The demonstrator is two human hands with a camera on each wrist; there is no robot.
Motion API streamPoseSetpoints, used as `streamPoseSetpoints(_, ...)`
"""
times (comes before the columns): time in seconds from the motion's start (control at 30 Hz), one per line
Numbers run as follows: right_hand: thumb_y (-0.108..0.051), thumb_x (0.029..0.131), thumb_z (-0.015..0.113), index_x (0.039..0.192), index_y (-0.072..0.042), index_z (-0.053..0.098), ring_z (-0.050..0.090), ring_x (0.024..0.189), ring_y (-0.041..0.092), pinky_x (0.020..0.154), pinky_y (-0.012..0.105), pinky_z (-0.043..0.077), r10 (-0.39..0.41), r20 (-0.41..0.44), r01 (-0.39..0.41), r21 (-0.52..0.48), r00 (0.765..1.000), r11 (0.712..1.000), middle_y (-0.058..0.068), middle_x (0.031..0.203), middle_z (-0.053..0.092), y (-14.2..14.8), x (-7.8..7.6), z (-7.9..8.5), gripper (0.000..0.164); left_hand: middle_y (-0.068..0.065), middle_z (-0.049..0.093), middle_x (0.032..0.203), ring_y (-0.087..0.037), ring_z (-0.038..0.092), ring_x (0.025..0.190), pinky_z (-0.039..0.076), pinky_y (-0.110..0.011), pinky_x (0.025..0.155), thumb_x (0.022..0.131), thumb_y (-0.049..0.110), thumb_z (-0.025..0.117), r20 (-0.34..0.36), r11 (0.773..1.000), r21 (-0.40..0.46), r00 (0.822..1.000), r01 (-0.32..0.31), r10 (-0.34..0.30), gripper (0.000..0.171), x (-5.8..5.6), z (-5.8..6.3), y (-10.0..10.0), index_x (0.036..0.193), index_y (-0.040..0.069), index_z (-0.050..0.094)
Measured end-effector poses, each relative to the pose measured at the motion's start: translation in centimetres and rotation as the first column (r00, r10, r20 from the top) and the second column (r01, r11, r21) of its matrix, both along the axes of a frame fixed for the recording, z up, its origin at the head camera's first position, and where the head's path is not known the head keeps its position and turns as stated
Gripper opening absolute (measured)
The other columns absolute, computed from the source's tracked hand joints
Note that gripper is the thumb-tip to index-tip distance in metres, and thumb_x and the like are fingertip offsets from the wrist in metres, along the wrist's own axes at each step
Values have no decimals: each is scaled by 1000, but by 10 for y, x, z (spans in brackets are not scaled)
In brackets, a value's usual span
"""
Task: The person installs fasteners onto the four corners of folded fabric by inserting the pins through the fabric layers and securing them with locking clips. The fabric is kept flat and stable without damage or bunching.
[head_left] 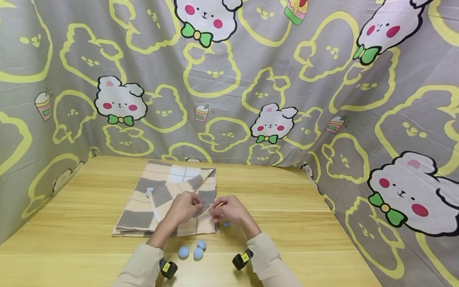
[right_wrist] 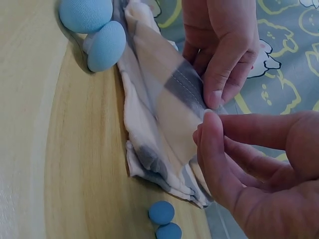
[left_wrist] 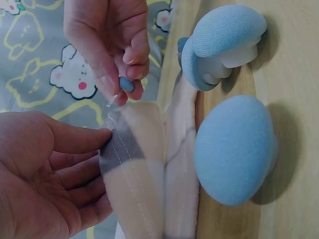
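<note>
A folded checked cloth (head_left: 134, 205) in beige, grey and white lies on the table, one corner raised. My left hand (head_left: 184, 208) pinches that corner (left_wrist: 122, 142) between thumb and fingers. Close beside it, my right hand (head_left: 232, 209) pinches a small piece with a rounded blue end (left_wrist: 127, 83) and a thin pale tip directed at the cloth's corner. In the right wrist view, fingers mostly hide this piece. Nearer the person stand several light blue mushroom-shaped pieces (left_wrist: 234, 149) with ribbed caps, pale stems showing on some.
Two small blue pieces (right_wrist: 161, 213) lie right of the cloth, beside my right hand. More small blue pieces (head_left: 149, 192) rest on the cloth's left part. The wooden table (head_left: 287, 239) is bordered by a patterned grey curtain (head_left: 222, 107) at the back and sides.
</note>
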State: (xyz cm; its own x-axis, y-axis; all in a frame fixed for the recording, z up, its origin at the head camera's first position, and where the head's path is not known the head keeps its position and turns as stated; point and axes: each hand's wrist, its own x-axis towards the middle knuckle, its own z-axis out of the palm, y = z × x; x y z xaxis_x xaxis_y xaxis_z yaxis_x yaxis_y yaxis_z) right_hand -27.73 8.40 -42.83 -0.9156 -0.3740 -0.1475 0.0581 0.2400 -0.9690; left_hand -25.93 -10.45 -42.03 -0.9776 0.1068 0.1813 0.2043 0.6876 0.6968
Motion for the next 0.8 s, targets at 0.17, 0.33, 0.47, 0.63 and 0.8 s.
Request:
streamPoseSetpoints(0.17,3,86,68,105,8,59,69,65,16,67,32,61,-19,21,19,-23,1000,1000,15,83,71,-2,-1,0,22,-1,68,68,-13,59,62,46,-28,57,84,4,75,2,1000,0,1000,4,-4,8,0,1,-1,77,7,73)
streamPoseSetpoints(0.33,7,88,64,117,8,54,68,65,16,68,33,62,19,1,-19,-42,1000,999,20,85,72,-3,1,-2,30,-2,70,71,-14,62,64,48,-28,58,84,4,76,4,1000,4,1000,9,-9,8,1,1,-1,78,7,74)
streamPoseSetpoints(0.47,7,87,62,116,8,57,68,63,15,68,34,61,41,-22,-41,-25,999,999,26,86,72,-5,2,-3,29,-3,72,73,-14,64,65,49,-28,59,84,4,77,4,1000,7,1000,18,-18,8,1,0,-1,77,7,74)
streamPoseSetpoints(0.63,7,84,62,111,9,59,66,61,14,65,31,61,49,-32,-50,-21,998,999,29,84,71,-7,4,-4,27,-3,72,72,-13,63,63,49,-27,57,84,3,77,8,1000,16,1000,17,-17,9,1,0,-1,76,7,74)
streamPoseSetpoints(0.8,7,85,62,110,9,59,65,59,14,63,30,60,40,-33,-41,-19,999,999,17,75,69,-8,4,-4,25,-3,71,71,-13,63,63,49,-27,56,84,3,76,16,1000,25,1000,18,-18,10,1,0,-1,75,7,74)
